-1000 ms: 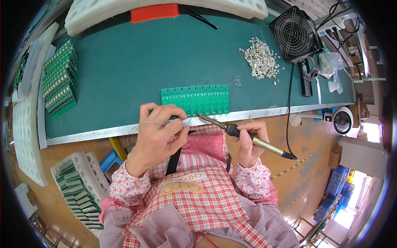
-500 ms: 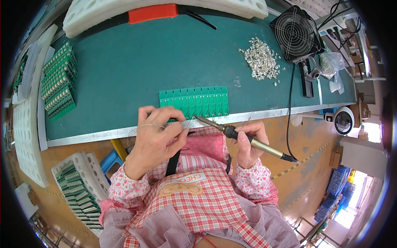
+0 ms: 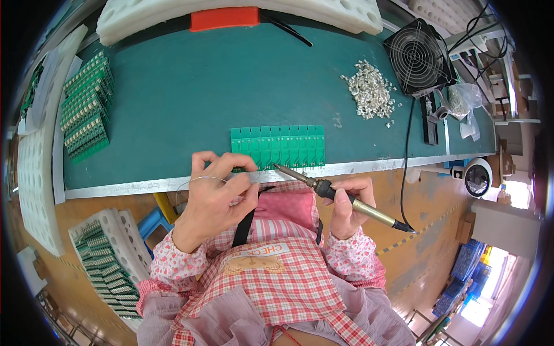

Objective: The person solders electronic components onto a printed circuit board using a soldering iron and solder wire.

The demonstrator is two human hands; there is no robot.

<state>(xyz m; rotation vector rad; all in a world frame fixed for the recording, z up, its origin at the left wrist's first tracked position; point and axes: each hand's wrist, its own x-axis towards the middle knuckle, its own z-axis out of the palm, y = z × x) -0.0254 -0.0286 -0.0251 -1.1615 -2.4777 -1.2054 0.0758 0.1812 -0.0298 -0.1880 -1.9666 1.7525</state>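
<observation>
A green circuit board panel (image 3: 277,141), divided into several narrow strips, lies at the table's front edge with a row of pins along its near side. My right hand (image 3: 348,202) grips a soldering iron (image 3: 369,211), tilted so its tip meets the near edge of the panel around the middle. Closed in a pinch, my left hand (image 3: 219,193) holds a thin solder wire (image 3: 202,176) that loops back over the fingers. Its fingertips are at the panel's near left corner, close to the iron's tip, and partly cover that corner.
A pile of small silvery parts (image 3: 370,91) lies at the back right beside a black fan (image 3: 416,56). Stacked circuit boards (image 3: 86,109) stand at the left. White foam trays (image 3: 40,167) line the left and back. The iron's black cord (image 3: 405,155) hangs over the table edge.
The whole view has shifted slightly. Against the panel, the iron's tip and my left hand have moved a little to the left. Both hands keep their holds.
</observation>
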